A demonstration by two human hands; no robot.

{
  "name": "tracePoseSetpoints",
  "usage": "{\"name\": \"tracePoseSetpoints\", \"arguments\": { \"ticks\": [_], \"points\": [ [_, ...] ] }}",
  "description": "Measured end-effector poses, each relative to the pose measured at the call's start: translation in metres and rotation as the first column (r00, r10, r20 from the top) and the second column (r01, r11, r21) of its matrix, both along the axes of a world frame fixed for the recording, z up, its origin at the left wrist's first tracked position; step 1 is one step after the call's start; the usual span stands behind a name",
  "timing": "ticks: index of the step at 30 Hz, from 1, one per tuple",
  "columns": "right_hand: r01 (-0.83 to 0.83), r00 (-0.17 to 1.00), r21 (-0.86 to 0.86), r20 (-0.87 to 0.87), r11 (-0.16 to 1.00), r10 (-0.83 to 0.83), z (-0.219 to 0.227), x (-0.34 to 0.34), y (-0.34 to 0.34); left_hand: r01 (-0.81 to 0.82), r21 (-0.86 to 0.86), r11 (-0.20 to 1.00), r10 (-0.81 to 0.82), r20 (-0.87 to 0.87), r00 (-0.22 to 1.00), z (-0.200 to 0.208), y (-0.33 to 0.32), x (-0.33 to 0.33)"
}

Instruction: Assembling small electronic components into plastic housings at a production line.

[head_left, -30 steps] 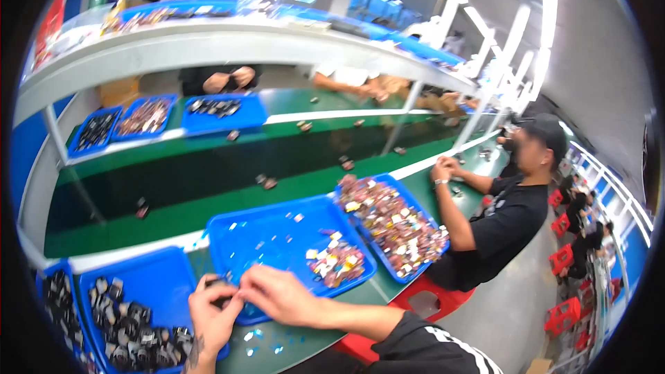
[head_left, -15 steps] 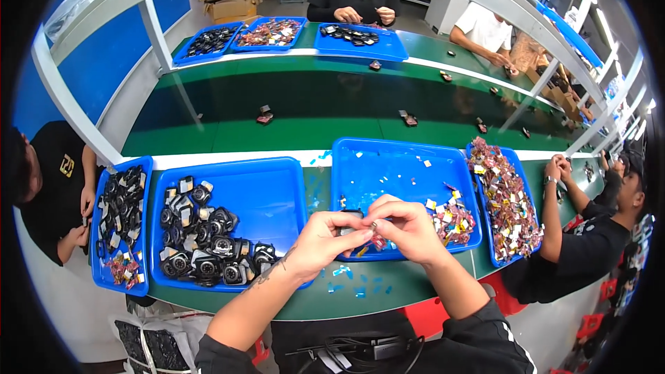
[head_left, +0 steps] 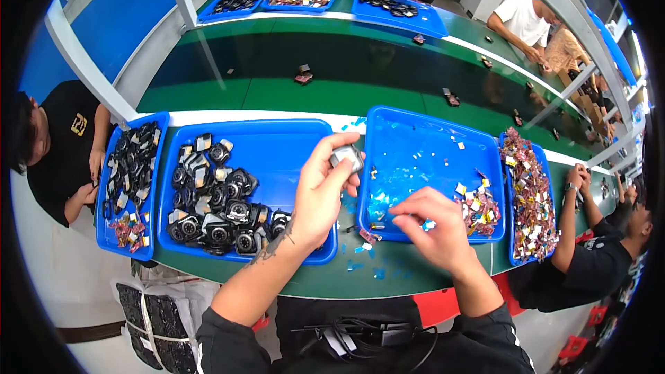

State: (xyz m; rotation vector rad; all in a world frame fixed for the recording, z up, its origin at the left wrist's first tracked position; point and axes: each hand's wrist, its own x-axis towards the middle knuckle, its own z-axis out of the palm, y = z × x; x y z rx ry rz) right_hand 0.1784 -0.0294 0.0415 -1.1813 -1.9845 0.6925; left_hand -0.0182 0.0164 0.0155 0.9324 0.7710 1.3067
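Observation:
Raised over the gap between the two middle trays, my left hand (head_left: 320, 197) is closed around a grey, squarish watch case (head_left: 347, 158), thumb across its face. My right hand (head_left: 438, 227) hovers at the near edge of the right-middle blue tray (head_left: 415, 121), its fingers loosely curled with tips apart and nothing visible between them. Just left of its fingertips, a small pinkish circuit piece (head_left: 369, 236) lies by the tray's near left corner. A heap of small pink and yellow circuit pieces (head_left: 479, 209) fills that tray's right end. Dark watch cases (head_left: 220, 197) pile up in the left-middle tray.
A narrow tray of black parts (head_left: 133, 159) stands far left, a full tray of pink circuit pieces (head_left: 528, 201) at right. Blue film scraps (head_left: 379, 273) litter the green table. Beyond runs a green belt (head_left: 228, 93) with scattered parts. Co-workers sit around; a white frame post (head_left: 90, 62) rises left.
My hands have parted: the left moved up with the watch case, the right moved right, away from it. The whole view has shifted, with the trays now higher and further right.

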Motion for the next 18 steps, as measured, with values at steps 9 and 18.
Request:
{"name": "tracePoseSetpoints", "arguments": {
  "ticks": [9, 18],
  "points": [
    [-0.227, 0.928, -0.032, 0.296, 0.973, 0.227, -0.021, -0.029, 0.005, 0.044, -0.041, 0.998, -0.039, 0.110, 0.993, 0.000, 0.002, -0.009],
    [0.124, 0.949, -0.121, -0.275, 0.985, -0.153, 0.010, -0.007, 0.006, 0.278, 0.081, 0.957, -0.273, -0.062, 0.960, 0.001, -0.015, 0.002]
  ]
}}
